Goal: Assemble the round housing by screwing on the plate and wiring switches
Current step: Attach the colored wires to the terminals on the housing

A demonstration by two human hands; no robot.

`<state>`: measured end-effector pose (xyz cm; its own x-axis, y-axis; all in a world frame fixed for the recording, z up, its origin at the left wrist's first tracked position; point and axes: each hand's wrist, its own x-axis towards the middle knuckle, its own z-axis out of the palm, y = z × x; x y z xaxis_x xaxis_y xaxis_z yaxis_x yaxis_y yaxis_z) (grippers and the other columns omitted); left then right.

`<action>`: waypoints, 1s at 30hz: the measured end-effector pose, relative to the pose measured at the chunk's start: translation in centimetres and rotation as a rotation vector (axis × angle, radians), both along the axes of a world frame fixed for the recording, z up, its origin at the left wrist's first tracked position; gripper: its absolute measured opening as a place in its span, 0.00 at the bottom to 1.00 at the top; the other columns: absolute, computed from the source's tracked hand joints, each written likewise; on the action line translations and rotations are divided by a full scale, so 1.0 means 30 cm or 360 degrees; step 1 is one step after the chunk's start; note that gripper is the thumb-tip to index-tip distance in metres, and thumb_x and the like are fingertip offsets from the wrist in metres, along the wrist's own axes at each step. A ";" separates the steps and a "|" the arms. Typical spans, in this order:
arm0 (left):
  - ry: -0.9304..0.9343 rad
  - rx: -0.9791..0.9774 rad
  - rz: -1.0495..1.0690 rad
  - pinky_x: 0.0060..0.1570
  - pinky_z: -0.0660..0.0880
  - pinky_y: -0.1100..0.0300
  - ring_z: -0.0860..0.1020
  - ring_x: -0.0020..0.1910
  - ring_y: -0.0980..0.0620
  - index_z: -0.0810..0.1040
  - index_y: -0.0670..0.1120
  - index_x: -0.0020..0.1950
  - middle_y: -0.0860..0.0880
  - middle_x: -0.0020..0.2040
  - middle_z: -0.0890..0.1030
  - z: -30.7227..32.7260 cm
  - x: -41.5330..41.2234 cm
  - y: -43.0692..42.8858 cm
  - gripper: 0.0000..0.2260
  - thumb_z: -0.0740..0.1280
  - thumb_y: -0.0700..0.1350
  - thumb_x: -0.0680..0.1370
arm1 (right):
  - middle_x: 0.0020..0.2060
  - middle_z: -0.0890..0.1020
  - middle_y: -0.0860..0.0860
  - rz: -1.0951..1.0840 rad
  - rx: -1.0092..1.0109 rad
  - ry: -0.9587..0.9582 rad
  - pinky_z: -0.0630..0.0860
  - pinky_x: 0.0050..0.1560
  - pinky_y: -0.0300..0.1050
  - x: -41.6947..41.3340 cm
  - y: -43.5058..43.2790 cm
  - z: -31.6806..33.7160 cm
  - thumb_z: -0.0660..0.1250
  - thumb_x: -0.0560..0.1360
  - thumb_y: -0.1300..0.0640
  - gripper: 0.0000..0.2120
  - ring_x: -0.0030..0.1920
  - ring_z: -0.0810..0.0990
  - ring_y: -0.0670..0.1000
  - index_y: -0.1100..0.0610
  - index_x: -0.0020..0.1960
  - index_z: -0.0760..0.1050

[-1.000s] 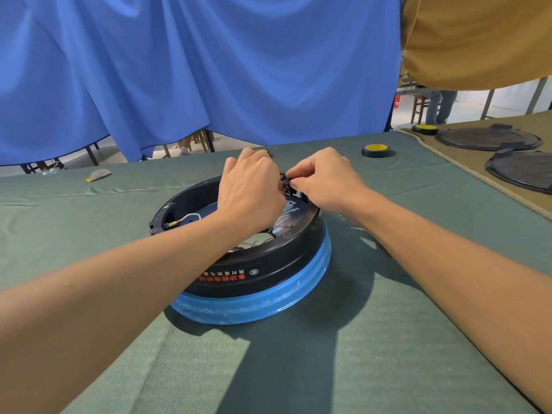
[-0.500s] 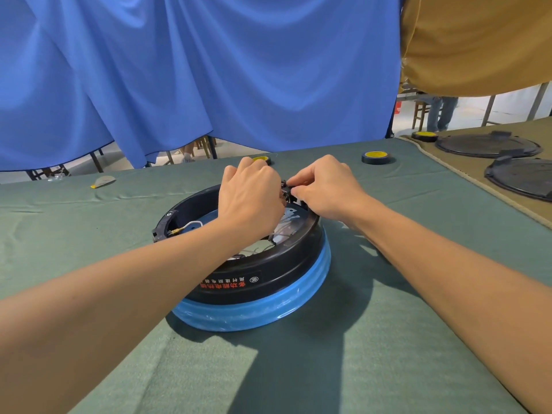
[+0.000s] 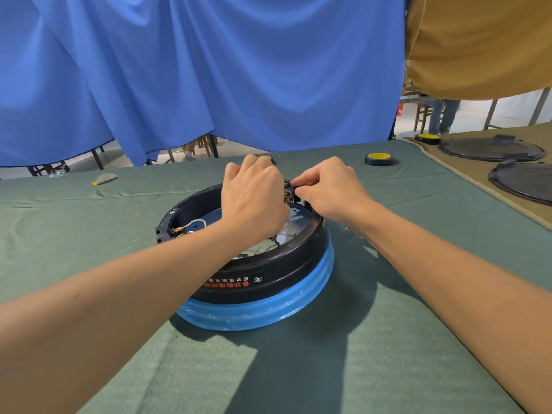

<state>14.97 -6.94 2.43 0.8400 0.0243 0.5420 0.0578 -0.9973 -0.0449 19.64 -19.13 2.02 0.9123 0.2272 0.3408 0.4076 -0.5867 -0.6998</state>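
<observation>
The round housing (image 3: 277, 264) is black with a blue-wrapped bottom rim and stands on the green table cloth. Both hands meet over its far rim. My right hand (image 3: 331, 191) pinches a small black switch (image 3: 288, 189) between thumb and fingers. My left hand (image 3: 254, 198) is curled over the rim right beside the switch; what its fingertips hold is hidden. A white wire (image 3: 195, 224) with a brass terminal lies inside the housing at the left. A metal plate (image 3: 294, 222) shows inside, under the hands.
A black-and-yellow tape roll (image 3: 378, 158) lies at the far right of the green cloth (image 3: 89, 234); another (image 3: 428, 138) sits on the neighbouring tan table with two dark round lids (image 3: 490, 149). A small grey-yellow object (image 3: 104, 178) lies far left. Blue curtain hangs behind.
Both hands stay at the far rim with slight finger shifts on the switch. The view has tilted a little, so the housing sits lower in the frame.
</observation>
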 end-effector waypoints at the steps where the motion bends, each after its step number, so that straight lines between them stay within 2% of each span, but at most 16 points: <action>1: -0.0010 -0.0025 -0.0010 0.57 0.62 0.53 0.69 0.59 0.47 0.82 0.45 0.47 0.49 0.56 0.77 0.002 0.000 -0.009 0.03 0.70 0.43 0.75 | 0.50 0.85 0.48 -0.0006 -0.0007 0.0006 0.74 0.61 0.50 0.002 0.001 0.000 0.66 0.75 0.62 0.11 0.59 0.77 0.53 0.51 0.51 0.85; 3: -0.0030 -0.0035 -0.0032 0.56 0.61 0.53 0.69 0.59 0.47 0.79 0.45 0.45 0.48 0.56 0.77 0.009 0.003 -0.025 0.02 0.70 0.41 0.74 | 0.49 0.85 0.48 -0.0017 -0.0018 0.0015 0.74 0.60 0.51 0.004 0.001 -0.001 0.66 0.74 0.61 0.12 0.58 0.77 0.54 0.50 0.50 0.85; 6: -0.0007 -0.0023 -0.0016 0.56 0.62 0.53 0.70 0.58 0.46 0.75 0.47 0.43 0.47 0.55 0.77 0.013 0.009 -0.030 0.04 0.70 0.41 0.74 | 0.48 0.85 0.49 -0.0039 -0.0034 -0.0009 0.75 0.60 0.51 0.006 0.002 -0.001 0.66 0.73 0.61 0.12 0.58 0.77 0.54 0.50 0.50 0.85; 9: -0.0003 0.0028 0.0025 0.55 0.62 0.52 0.70 0.57 0.45 0.80 0.45 0.47 0.47 0.54 0.76 0.008 0.009 -0.018 0.03 0.70 0.44 0.75 | 0.47 0.85 0.49 -0.0038 0.0001 -0.0022 0.75 0.60 0.51 0.009 0.006 -0.002 0.66 0.73 0.63 0.13 0.58 0.77 0.55 0.51 0.49 0.85; 12: 0.0008 0.0100 0.0043 0.50 0.57 0.54 0.70 0.55 0.46 0.83 0.46 0.49 0.48 0.51 0.77 0.008 0.000 -0.001 0.05 0.71 0.46 0.76 | 0.47 0.85 0.49 -0.0059 0.0002 -0.0055 0.75 0.60 0.50 0.010 0.010 -0.004 0.65 0.72 0.64 0.13 0.58 0.77 0.55 0.52 0.49 0.85; 17: 0.0026 0.0009 0.0114 0.57 0.63 0.50 0.71 0.55 0.47 0.83 0.48 0.48 0.49 0.51 0.78 0.019 -0.007 0.030 0.09 0.72 0.53 0.76 | 0.47 0.85 0.50 -0.0093 -0.0036 -0.0075 0.75 0.60 0.48 0.007 0.015 -0.001 0.65 0.74 0.63 0.12 0.58 0.76 0.55 0.53 0.50 0.85; 23: -0.0028 -0.0060 0.0085 0.54 0.61 0.52 0.72 0.56 0.46 0.84 0.48 0.49 0.49 0.52 0.80 -0.001 0.001 0.010 0.06 0.71 0.49 0.77 | 0.48 0.85 0.51 -0.0188 0.0032 -0.0066 0.75 0.60 0.46 -0.010 0.012 -0.009 0.66 0.74 0.63 0.11 0.56 0.79 0.54 0.55 0.50 0.85; 30: -0.0045 -0.0028 0.0021 0.57 0.62 0.52 0.71 0.56 0.47 0.84 0.49 0.51 0.49 0.53 0.79 -0.001 0.007 0.021 0.07 0.70 0.50 0.78 | 0.48 0.85 0.51 -0.0230 0.0108 -0.0049 0.77 0.57 0.45 -0.011 0.015 -0.020 0.67 0.74 0.63 0.10 0.54 0.79 0.53 0.55 0.50 0.85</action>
<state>15.17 -6.30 2.40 0.8239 0.0452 0.5650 0.0721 -0.9971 -0.0253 19.30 -18.68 1.44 0.9227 0.0701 0.3791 0.3442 -0.5925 -0.7283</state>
